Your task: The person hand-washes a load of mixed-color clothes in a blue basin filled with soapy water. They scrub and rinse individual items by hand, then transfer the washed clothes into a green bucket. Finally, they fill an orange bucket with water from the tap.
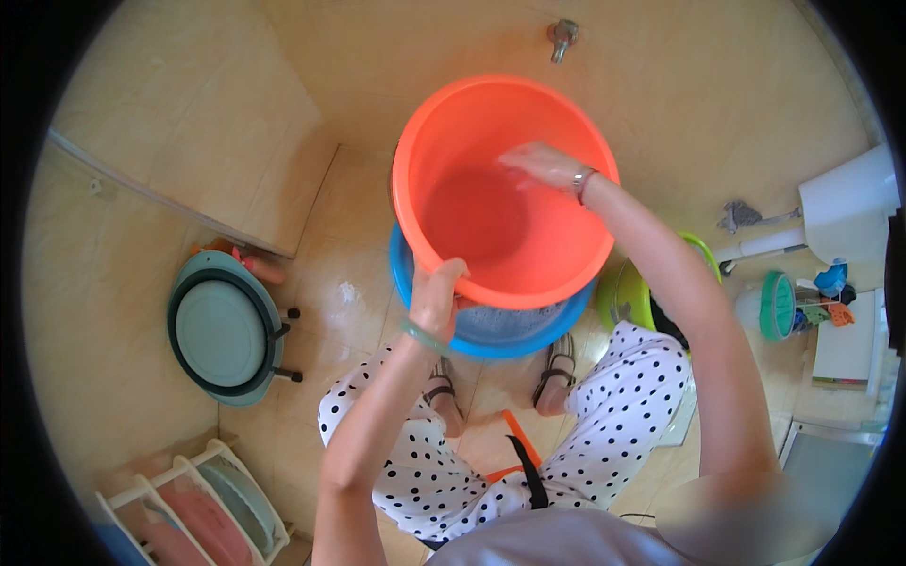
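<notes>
A large orange basin (pixel 505 283) is tilted over a blue basin (pixel 510 347) on the tiled floor. My left hand (pixel 436 292) is closed round the near left part of its rim, with a pale green bangle at the wrist. Inside the orange basin, my right hand (pixel 545 165) is over the inner wall, its fingers stretched out and blurred by motion. Nothing shows in that hand, and a metal band circles its wrist. Sudsy water (pixel 505 319) lies in the blue basin, partly hidden by the orange one.
Right of the basins stands a lime-green bucket (pixel 623 288) with something dark in it. A wall tap (pixel 562 40) is at the back. Folding basins (pixel 222 330) lean at the left, above a white rack (pixel 193 509). A toilet brush (pixel 755 247) hangs at the right.
</notes>
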